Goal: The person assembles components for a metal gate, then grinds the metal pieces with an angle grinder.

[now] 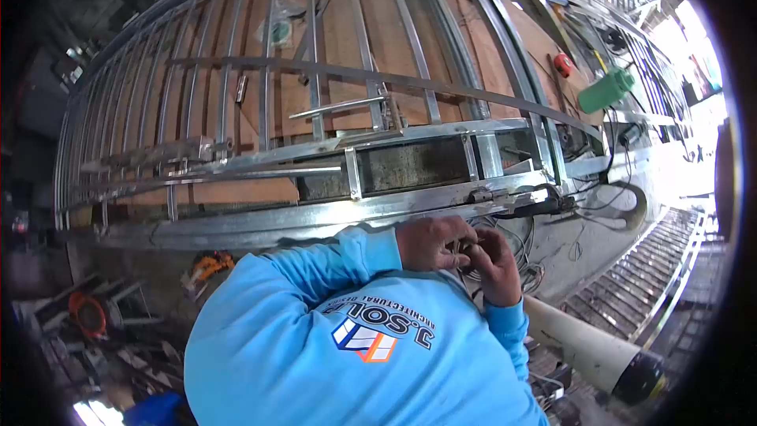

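Note:
My left hand [434, 243] and my right hand [495, 266] meet close in front of my chest, fingers bent and fingertips together. Whatever lies between the fingertips is too small and too hidden to name. Just beyond my hands runs the near rail of a metal frame [315, 219]. Coiled thin wire or cable [530, 256] hangs or lies behind and beside my right hand. A dark tool with a cable [544, 202] rests by the rail, above and to the right of both hands.
Metal bars span brown boards [339, 24]. A long flat strip [355, 72] crosses them. A green bottle [605, 91] and red tape measure [563, 65] sit at upper right. A pale pipe [583, 339] stands at lower right. An orange tool [211, 265] lies on the left.

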{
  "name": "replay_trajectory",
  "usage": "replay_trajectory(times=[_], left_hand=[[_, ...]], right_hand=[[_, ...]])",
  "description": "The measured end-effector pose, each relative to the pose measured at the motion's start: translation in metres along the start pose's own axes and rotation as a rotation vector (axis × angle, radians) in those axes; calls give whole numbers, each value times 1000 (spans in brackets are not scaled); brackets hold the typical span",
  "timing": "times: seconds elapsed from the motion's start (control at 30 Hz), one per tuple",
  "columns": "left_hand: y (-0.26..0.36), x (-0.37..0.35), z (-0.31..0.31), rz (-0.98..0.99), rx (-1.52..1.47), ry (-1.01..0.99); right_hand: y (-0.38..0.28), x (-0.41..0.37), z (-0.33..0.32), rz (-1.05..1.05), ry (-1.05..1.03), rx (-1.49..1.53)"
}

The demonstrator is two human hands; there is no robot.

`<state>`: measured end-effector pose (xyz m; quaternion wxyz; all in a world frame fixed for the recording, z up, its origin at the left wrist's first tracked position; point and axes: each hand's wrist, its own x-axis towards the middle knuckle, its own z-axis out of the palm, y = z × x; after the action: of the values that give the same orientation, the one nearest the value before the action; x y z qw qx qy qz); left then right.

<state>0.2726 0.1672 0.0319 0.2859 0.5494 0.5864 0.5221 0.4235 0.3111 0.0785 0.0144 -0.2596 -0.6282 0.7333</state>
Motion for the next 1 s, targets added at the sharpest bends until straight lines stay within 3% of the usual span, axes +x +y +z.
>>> replay_trajectory(times=[0.33,0.53,0.63,0.67,0.7,0.73,0.77,0.83,0.97,1.0], left_hand=[[38,46,21,-214,209,317],[35,44,33,-348,218,268],[41,36,21,-417,262,172],[31,26,23,-341,222,225],[42,26,12,-408,175,206],[48,26,6,-412,215,204],[40,15,5,-462,203,246],[33,0,-9,-550,206,207],[21,-14,-38,-392,241,206],[29,-8,-44,-496,134,165]], right_hand=[[-51,57,-61,-149,-405,-230],[-52,66,-73,-244,-545,-417],[-34,71,-59,-283,-578,-188],[-40,80,-55,-532,-666,-402],[-51,82,-46,-587,-694,-463],[-43,78,-45,-538,-632,-477],[-44,80,-40,-614,-613,-436],[-40,75,-34,-477,-604,-419],[-7,62,-13,-457,-529,-353],[-4,54,-8,-446,-465,-373]])
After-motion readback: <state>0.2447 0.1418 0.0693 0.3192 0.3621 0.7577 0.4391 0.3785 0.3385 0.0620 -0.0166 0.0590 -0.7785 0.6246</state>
